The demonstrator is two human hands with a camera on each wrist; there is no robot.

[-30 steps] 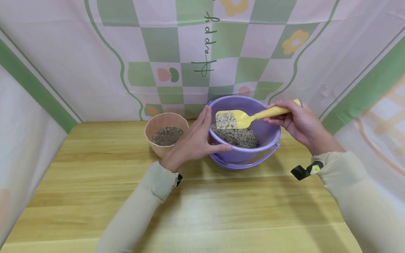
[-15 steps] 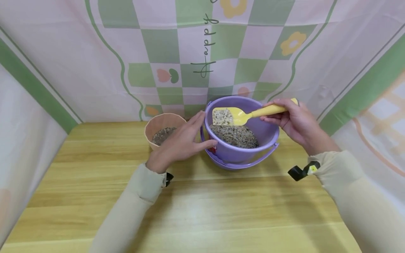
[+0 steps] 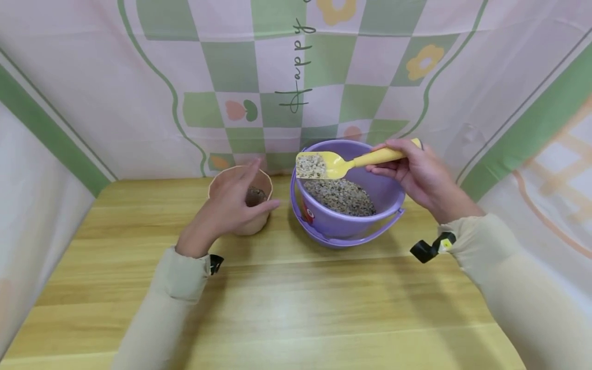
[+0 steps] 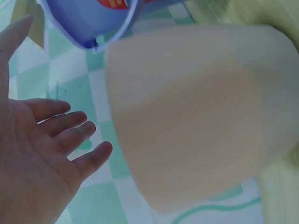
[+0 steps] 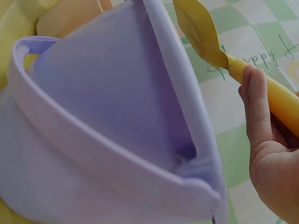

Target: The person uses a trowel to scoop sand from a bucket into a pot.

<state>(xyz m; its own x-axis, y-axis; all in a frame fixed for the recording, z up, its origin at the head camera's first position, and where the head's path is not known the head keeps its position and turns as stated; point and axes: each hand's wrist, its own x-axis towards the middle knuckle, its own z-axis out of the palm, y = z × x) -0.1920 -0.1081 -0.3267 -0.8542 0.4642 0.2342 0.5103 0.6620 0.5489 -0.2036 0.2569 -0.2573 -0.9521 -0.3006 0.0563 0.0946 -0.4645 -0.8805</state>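
My right hand (image 3: 418, 172) grips the handle of a yellow toy shovel (image 3: 339, 165), its blade loaded with pale gravel (image 3: 311, 166). The blade hangs level over the left rim of a purple bucket (image 3: 347, 226), which holds more of the mixed gravel. To the left stands a peach pot (image 3: 252, 226) with dark soil or grit inside. Above the pot's opening is my left hand (image 3: 226, 203), fingers extended and thumb spread. In the left wrist view that hand (image 4: 42, 149) has an empty palm beside the pot wall (image 4: 201, 116).
A wooden table (image 3: 277, 308) carries the pot and bucket near its back edge. Behind hangs a green-and-white checked cloth (image 3: 277, 67). The bucket's handle (image 3: 370, 237) is folded down along its front side.
My left hand has left the bucket's rim and moved left over the pot. The right hand has carried the loaded shovel left and slightly up, from above the bucket's middle to its left rim.
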